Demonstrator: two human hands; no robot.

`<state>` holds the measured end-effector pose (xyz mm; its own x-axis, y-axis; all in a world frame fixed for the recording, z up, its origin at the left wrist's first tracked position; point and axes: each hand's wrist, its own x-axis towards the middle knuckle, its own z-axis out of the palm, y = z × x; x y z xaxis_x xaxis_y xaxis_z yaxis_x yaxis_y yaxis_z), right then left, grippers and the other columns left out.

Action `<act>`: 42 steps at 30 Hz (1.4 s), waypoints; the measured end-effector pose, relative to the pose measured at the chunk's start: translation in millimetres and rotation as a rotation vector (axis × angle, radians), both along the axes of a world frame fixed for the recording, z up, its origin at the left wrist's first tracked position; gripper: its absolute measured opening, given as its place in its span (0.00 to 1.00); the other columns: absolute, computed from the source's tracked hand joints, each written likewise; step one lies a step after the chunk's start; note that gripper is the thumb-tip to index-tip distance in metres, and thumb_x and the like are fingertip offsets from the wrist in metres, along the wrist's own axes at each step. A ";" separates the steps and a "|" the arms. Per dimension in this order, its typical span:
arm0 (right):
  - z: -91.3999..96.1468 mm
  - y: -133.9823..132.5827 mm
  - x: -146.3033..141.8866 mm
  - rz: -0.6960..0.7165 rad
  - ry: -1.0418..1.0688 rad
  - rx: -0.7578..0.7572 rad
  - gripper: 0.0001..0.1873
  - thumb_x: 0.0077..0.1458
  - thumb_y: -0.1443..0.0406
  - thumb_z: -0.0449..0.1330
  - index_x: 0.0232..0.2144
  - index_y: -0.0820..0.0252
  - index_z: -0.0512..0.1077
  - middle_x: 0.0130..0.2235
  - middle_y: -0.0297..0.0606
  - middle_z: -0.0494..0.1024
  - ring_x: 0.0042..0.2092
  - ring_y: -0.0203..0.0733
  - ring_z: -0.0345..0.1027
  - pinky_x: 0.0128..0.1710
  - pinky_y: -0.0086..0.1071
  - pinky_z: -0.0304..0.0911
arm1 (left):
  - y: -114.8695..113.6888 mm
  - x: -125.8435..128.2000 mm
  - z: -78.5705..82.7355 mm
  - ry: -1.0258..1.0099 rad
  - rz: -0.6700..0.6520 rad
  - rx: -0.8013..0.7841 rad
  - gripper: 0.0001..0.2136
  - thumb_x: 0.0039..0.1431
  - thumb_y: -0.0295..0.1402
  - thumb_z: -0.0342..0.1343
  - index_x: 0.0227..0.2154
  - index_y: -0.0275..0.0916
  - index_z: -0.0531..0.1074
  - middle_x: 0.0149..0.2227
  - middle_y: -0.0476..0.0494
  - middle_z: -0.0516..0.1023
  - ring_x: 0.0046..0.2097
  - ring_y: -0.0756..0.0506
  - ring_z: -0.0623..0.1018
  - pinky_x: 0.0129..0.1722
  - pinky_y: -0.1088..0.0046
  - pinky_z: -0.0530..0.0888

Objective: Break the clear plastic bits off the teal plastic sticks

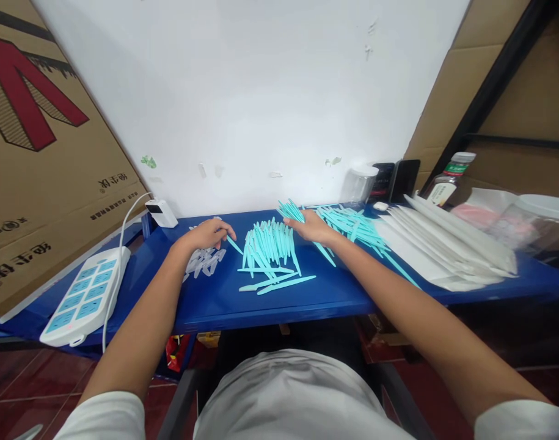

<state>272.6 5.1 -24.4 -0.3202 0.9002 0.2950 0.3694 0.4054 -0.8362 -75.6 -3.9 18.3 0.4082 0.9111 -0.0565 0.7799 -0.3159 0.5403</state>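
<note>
My right hand is closed around a bunch of slim teal eyebrow razors, their ends fanning out past the fingers. My left hand is curled above a pile of small translucent caps, and a single teal razor juts from its fingertips. Between the hands lies a heap of teal razors, mostly side by side, with a few lying crosswise at its near edge. Another spread of teal razors lies behind and to the right of my right hand, partly covered by the wrist.
The blue table meets a white wall. At left are a power strip and a white plug-in device. To the right lie white padded envelopes, a lidded jar, two dark phone-like devices and a bottle.
</note>
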 end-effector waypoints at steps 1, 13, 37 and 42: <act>-0.1 0.4 0.2 -0.001 0.000 0.002 0.23 0.57 0.45 0.61 0.27 0.57 0.67 0.21 0.31 0.64 0.27 0.39 0.59 0.29 0.31 0.58 | 0.7 0.0 -0.9 0.020 0.008 0.015 0.16 0.55 0.43 0.55 0.36 0.41 0.84 0.31 0.43 0.81 0.24 0.47 0.78 0.25 0.73 0.69; -0.7 -0.5 -0.2 0.003 0.006 -0.001 0.23 0.57 0.45 0.62 0.28 0.58 0.68 0.21 0.32 0.65 0.26 0.39 0.60 0.28 0.32 0.59 | 1.3 12.4 -7.6 0.081 -0.038 0.110 0.14 0.42 0.47 0.69 0.27 0.44 0.83 0.26 0.44 0.80 0.27 0.44 0.75 0.27 0.71 0.65; 2.4 -5.3 -3.6 -0.018 0.007 0.007 0.22 0.57 0.47 0.63 0.30 0.61 0.73 0.23 0.35 0.71 0.28 0.41 0.65 0.31 0.33 0.63 | 2.3 17.9 -7.2 0.258 0.003 0.675 0.06 0.62 0.35 0.58 0.31 0.40 0.75 0.35 0.37 0.76 0.43 0.37 0.73 0.42 0.63 0.67; 7.2 -13.9 -9.6 0.046 0.049 0.062 0.21 0.55 0.49 0.67 0.36 0.62 0.79 0.34 0.39 0.81 0.36 0.45 0.73 0.40 0.35 0.67 | -13.1 59.6 -14.0 -0.043 -0.112 0.726 0.09 0.67 0.41 0.57 0.38 0.40 0.74 0.38 0.41 0.75 0.44 0.41 0.73 0.45 0.64 0.70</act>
